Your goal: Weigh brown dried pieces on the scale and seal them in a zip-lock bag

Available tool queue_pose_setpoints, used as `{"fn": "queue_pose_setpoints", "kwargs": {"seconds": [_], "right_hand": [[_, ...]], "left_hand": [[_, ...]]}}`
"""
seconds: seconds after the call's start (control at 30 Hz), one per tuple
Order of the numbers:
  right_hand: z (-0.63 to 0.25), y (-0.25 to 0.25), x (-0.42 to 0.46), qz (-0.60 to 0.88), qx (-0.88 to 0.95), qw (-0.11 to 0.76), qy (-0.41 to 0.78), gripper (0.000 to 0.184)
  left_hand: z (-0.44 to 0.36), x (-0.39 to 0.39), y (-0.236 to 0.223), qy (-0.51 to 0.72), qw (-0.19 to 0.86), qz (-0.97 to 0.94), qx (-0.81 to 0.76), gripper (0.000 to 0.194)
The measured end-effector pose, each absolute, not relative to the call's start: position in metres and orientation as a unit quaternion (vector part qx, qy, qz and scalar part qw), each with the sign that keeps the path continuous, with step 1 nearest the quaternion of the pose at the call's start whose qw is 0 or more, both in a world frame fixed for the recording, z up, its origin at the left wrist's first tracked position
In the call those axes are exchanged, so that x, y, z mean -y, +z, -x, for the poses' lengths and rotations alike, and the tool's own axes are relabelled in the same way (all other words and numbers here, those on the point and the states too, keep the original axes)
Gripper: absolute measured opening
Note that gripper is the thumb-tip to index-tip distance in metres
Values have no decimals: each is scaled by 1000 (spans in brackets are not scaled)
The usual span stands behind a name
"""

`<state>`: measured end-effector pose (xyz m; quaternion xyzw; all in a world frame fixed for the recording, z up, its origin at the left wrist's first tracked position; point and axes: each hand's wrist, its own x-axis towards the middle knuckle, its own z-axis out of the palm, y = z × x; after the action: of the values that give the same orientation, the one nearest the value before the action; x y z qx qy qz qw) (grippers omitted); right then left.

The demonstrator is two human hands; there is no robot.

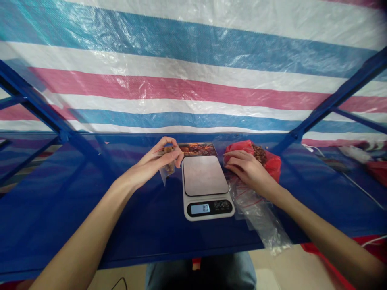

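white, blue and pink striped sheeting (193,86) hangs behind a glossy blue table (136,229), with blue metal braces (329,102) slanting up at both sides. below the table's near edge are legs in denim (246,272). the digital scale (206,176), white with a pale square plate, sits near the middle of the table between the two hands. to its right lies an open red bag (273,167) that holds brown dried pieces (259,154), and in front of that bag, loose clear plastic bags (264,221) spread beside the scale and reach over the table's near edge. the right hand (249,167) is at the left side of the red bag, palm down, its fingers bent and partly open; whether they grip any plastic, i cannot tell. the left hand (154,160), just left of the scale, is closed with thumb and fingers together on a small clear packet (169,168) of brownish contents, which hangs tilted above the table. a dark printed card (198,149) lies flat just behind the scale. smallest is the lit display (200,209) on the scale's front, reading 0.0.
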<state>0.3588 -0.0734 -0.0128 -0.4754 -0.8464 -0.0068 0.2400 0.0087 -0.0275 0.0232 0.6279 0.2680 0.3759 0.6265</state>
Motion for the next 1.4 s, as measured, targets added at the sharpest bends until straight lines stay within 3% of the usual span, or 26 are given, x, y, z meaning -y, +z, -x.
{"fn": "queue_pose_setpoints", "kwargs": {"seconds": [0.13,0.47,0.73,0.93,1.03,1.27,1.4], "right_hand": [[-360,-11,71,461,845,270,-25,18],[-373,-10,72,479,863,159,1,24],[-312,41,65,436,858,271,24,13],[-212,23,27,344,932,110,34,6],[-183,7,16,313,948,57,18,17],[-167,1,30,261,964,44,0,9],[-186,26,42,286,950,73,102,11]], "left_hand": [[-10,28,30,422,601,-616,-286,33],[-7,24,38,512,574,-552,-322,27],[-3,22,36,529,559,-530,-355,31],[-8,17,31,529,523,-543,-390,32],[-6,13,30,548,489,-541,-411,29],[-2,7,25,541,411,-595,-429,17],[-3,8,24,502,393,-641,-427,14]]}}
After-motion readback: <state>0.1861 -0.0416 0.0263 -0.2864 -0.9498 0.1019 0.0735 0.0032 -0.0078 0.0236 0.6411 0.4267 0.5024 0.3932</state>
